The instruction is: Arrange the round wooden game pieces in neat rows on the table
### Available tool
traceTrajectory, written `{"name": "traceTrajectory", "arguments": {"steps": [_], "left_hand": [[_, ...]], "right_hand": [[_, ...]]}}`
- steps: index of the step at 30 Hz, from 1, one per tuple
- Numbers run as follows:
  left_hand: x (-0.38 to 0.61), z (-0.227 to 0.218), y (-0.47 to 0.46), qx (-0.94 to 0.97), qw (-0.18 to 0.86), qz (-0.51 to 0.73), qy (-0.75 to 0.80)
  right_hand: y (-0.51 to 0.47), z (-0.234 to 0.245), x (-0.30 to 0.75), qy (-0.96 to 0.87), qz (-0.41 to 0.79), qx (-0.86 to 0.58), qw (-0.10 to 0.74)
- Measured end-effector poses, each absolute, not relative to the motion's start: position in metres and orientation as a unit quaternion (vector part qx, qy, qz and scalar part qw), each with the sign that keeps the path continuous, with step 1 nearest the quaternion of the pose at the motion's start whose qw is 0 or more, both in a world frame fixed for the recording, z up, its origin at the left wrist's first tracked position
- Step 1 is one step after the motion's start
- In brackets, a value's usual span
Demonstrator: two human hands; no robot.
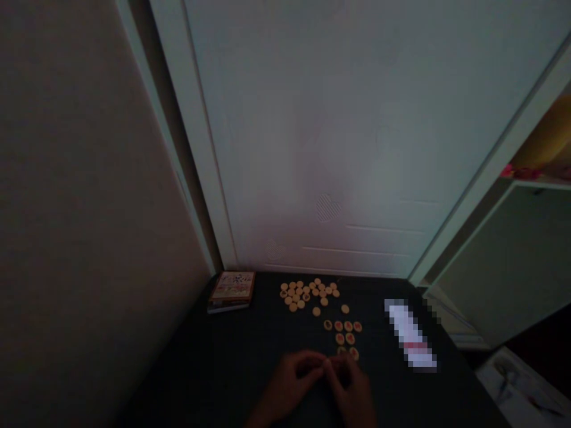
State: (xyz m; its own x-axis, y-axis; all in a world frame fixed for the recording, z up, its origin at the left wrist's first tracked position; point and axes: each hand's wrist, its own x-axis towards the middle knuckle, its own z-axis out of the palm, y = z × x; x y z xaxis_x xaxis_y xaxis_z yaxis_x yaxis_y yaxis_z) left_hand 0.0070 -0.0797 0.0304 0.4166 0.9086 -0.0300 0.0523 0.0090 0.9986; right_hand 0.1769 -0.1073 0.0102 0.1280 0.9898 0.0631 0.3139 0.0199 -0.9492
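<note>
Through the head view, I watch the person's left hand [289, 380] and right hand [354, 386] come together at the near part of a dark table [191, 368]. The fingers of both are bent and their tips meet, thumbs included, though I cannot tell whether anything small is pinched between them. Just beyond the right hand lie marked discs [339, 339] in short rows: four across the top, two under them, then two more close to the fingers, one of these partly hidden. Most of the marks are red (the leftmost in the top row looks dark instead). Farther back, toward a white panel [312, 148], sits a loose cluster of pale discs [297, 298], mostly plain on top, a couple bearing dark marks; two pale ones lie apart on the near side, between cluster and rows. At the table's far left corner rests a flat box or book [232, 288] with a printed top. Over on the right side lies a white object [408, 333], blurred into blocks.
</note>
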Motion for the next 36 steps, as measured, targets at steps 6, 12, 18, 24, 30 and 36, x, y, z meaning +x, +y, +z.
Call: {"name": "traceTrajectory", "arguments": {"steps": [6,12,18,24,30,36], "left_hand": [[0.0062,0.031,-0.0808,0.612,0.572,0.35,0.42],[0.006,0.0281,-0.0781,0.61,0.558,0.371,0.422],[0.007,0.0261,-0.0765,0.598,0.557,0.391,0.424],[0.0065,0.0296,-0.0773,0.612,0.548,0.385,0.421],[0.0066,0.0357,-0.08,0.632,0.548,0.36,0.413],[0.0093,0.0325,-0.0796,0.632,0.541,0.349,0.432]], "right_hand": [[-0.1063,0.003,0.1811,-0.552,0.376,-0.595,0.447],[-0.1077,0.0085,0.1776,-0.554,0.386,-0.572,0.466],[-0.1067,0.0047,0.1732,-0.541,0.42,-0.545,0.483],[-0.1077,0.0095,0.1728,-0.535,0.419,-0.544,0.492],[-0.1082,0.0118,0.1727,-0.509,0.417,-0.569,0.494],[-0.1068,0.0086,0.1751,-0.521,0.408,-0.575,0.481]]}}
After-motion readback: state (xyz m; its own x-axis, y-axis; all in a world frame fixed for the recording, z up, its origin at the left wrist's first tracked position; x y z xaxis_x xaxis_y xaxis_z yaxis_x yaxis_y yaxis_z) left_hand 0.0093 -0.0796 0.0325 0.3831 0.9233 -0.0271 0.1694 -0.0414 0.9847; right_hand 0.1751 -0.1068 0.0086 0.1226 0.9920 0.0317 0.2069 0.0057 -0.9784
